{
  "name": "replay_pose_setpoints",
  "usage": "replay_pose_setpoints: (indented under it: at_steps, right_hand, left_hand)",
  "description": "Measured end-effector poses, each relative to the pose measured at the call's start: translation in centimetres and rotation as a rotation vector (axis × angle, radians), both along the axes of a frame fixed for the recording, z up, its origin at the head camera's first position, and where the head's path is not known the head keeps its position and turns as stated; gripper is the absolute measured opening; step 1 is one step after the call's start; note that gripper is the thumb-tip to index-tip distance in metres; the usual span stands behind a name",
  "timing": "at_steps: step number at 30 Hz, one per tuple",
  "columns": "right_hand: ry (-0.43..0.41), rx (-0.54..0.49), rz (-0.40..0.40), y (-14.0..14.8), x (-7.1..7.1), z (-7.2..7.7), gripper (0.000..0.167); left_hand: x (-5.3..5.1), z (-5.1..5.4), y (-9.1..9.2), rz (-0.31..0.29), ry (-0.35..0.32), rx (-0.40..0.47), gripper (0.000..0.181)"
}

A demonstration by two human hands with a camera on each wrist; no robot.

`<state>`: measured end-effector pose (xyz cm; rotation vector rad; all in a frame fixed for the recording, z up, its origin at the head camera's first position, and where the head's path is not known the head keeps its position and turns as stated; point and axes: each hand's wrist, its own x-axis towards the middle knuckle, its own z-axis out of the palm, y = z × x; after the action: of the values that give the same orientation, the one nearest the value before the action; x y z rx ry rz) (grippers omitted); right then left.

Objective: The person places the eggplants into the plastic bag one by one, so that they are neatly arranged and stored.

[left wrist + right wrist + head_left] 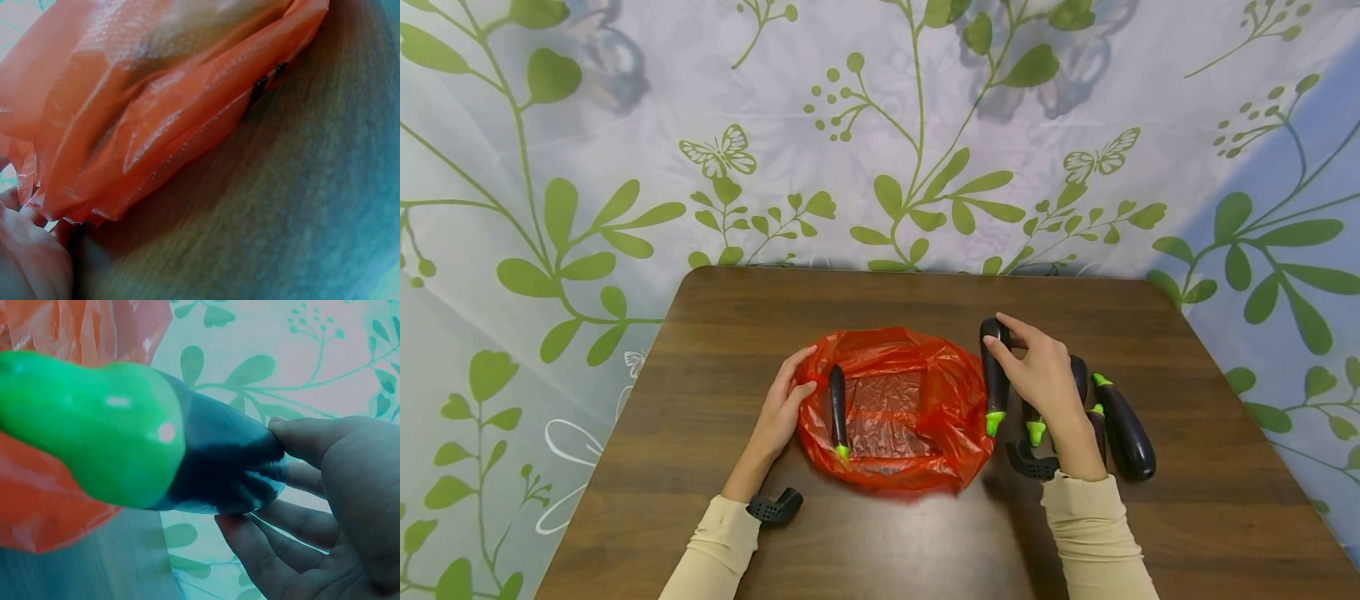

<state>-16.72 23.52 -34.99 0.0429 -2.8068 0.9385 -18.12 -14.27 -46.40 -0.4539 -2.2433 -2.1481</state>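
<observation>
A red plastic bag [955, 417] lies with its mouth open on the table, one dark eggplant [838, 408] with a green tip inside its left part. My left hand [778, 408] pinches the bag's left rim; in the left wrist view the hand [31, 250] is at the lower left beside the red plastic [156, 119]. My right hand [1045, 371] holds another eggplant [996, 375] by its dark end, green end down, at the bag's right edge. The right wrist view shows the fingers and thumb of the hand [312, 500] around the dark end of this eggplant [219, 450].
Several more eggplants lie right of the bag, partly behind my right hand, the outermost eggplant [1123, 429] fully in view. The brown table [880, 300] ends at a patterned cloth [820, 167] behind it.
</observation>
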Motion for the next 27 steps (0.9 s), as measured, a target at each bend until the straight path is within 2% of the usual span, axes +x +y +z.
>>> replay_pose_setpoints:
  at_steps: [16, 27]
  right_hand:
    - [0.032, -0.032, 0.054, -2.1, -0.2, 0.4, 0.055]
    - [0.022, -0.061, 0.099, -4.1, -0.4, 0.6, 0.055]
  left_hand:
    - [-0.1, -0.1, -0.1, -0.004, -0.005, 0.000, 0.052]
    - [-0.1, -0.1, -0.1, -0.017, -0.003, 0.009, 0.052]
